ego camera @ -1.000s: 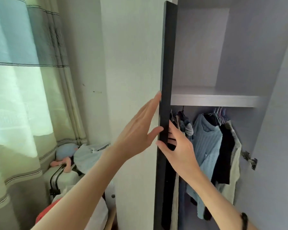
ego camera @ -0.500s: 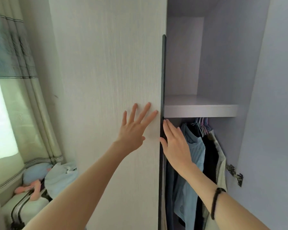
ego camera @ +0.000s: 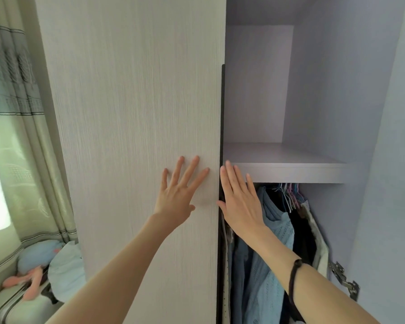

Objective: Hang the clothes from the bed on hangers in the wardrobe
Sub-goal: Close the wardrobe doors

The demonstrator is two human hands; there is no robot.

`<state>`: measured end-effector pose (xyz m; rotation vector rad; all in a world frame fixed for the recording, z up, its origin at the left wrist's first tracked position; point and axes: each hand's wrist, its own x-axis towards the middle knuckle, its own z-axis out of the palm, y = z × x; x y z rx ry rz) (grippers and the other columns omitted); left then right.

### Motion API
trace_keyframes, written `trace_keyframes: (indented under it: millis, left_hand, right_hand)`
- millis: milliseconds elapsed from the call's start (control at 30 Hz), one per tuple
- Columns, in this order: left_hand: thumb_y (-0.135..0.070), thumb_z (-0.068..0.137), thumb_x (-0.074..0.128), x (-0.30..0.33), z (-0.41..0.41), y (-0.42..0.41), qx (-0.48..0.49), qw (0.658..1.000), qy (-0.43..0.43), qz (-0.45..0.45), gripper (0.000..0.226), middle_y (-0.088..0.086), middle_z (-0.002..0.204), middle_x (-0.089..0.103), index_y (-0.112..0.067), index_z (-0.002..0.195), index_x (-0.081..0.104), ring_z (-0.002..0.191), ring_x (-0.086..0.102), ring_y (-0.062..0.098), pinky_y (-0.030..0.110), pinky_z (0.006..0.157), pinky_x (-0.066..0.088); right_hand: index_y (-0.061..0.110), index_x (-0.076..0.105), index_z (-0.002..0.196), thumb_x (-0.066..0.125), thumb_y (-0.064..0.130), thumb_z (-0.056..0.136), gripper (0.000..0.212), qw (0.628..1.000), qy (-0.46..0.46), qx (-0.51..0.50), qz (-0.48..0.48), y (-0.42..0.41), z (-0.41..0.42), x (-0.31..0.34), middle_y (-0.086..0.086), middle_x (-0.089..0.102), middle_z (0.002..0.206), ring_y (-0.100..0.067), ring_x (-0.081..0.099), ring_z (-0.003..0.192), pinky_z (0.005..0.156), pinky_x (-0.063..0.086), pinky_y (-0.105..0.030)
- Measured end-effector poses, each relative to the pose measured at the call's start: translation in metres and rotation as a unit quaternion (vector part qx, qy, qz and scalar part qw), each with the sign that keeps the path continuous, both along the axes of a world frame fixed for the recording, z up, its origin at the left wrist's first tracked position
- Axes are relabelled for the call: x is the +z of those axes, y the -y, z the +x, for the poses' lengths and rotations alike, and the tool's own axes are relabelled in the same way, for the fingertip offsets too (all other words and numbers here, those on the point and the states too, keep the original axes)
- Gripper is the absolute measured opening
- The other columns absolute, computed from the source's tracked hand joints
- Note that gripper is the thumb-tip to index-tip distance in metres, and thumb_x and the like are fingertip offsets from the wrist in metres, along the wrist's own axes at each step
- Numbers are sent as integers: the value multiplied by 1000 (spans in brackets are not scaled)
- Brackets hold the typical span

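A pale wood-grain wardrobe door (ego camera: 131, 113) fills the middle of the view. My left hand (ego camera: 179, 195) lies flat on its face, fingers spread, holding nothing. My right hand (ego camera: 240, 197) is flat beside the door's dark edge (ego camera: 222, 108), thumb at that edge, fingers straight up in front of the open compartment. Inside, below a white shelf (ego camera: 290, 170), hang a light blue knit sweater (ego camera: 271, 242), dark garments and a pale one on coloured hangers (ego camera: 290, 192). No bed is in view.
The right wardrobe door (ego camera: 393, 183) stands open at the right, with a metal hinge (ego camera: 344, 281) low on it. At the left are a striped curtain (ego camera: 14, 113), a bright window, and a pale suitcase (ego camera: 17, 302) with soft toys on it.
The left wardrobe door has swung from edge-on to nearly closed under my left palm. My right hand has let go of its edge and flattened. The view has shifted towards the wardrobe.
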<state>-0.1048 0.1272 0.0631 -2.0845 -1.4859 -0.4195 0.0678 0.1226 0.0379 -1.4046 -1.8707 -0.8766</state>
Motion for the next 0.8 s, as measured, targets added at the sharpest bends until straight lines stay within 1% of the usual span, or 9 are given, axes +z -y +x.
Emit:
trace_keyframes:
  millis: [100,233,333,400,467,533,633,733,800]
  left_hand:
    - [-31,88,60,0,-1,-6,-1,1000,3,-5,100,-5,138,-45,-37,134,-29,130,-38,27,55,114,-1]
    - [-34,89,58,-1,-1,-9,-1,1000,5,-3,98,-4,140,-44,-36,136,-28,132,-36,27,55,114,-1]
    - [-38,91,53,4,0,-4,-13,1000,11,-20,89,-5,143,-40,-35,142,-20,134,-33,27,55,114,1]
    - [-38,94,48,5,-1,4,-33,998,43,-37,83,-4,149,-32,-36,142,-19,137,-29,25,54,114,-3]
    - [-36,96,43,-2,-2,17,-66,992,104,-42,78,-2,153,-23,-37,138,-22,136,-29,21,50,112,-7]
    - [-33,97,41,-17,-1,32,-113,983,144,-31,72,-1,155,-18,-39,137,-19,135,-29,18,44,111,-11]
    - [-27,97,43,-36,15,57,-193,969,154,-16,66,1,156,-9,-36,144,-3,138,-24,20,39,111,-12]
    - [-25,95,43,-44,44,82,-263,955,140,1,60,8,156,6,-30,147,13,141,-9,26,42,112,-2]
    - [-26,91,43,-44,68,102,-296,945,137,16,60,10,155,15,-28,145,17,142,0,29,45,111,5]
  right_hand:
    - [5,25,142,83,28,64,99,1000,5,-6,-10,-11,2,1,-16,31,149,-31,33,135,106,32,-49]
    - [5,27,141,84,28,62,101,1000,6,-12,-8,-14,1,0,-16,34,147,-31,35,134,105,31,-49]
    - [5,34,140,86,30,60,98,1000,2,-27,-8,-11,1,1,-17,39,144,-32,40,131,103,31,-49]
    - [6,42,137,85,32,60,92,999,-6,-39,-1,-2,4,0,-17,43,141,-33,43,128,101,32,-51]
    - [7,42,136,84,32,62,88,999,-14,-52,8,15,9,-4,-17,45,139,-33,45,127,101,30,-51]
    - [10,35,138,79,33,68,86,998,-10,-66,10,39,21,-12,-15,44,141,-31,43,129,104,29,-51]
    - [12,27,141,69,33,78,78,995,-18,-102,4,84,46,-24,-15,38,145,-31,36,134,111,26,-49]
    - [12,27,142,61,32,85,69,989,-39,-140,4,140,73,-30,-17,36,146,-32,34,135,110,22,-49]
    - [12,26,142,43,34,91,58,985,-38,-166,8,180,92,-31,-17,35,146,-33,33,135,113,22,-48]
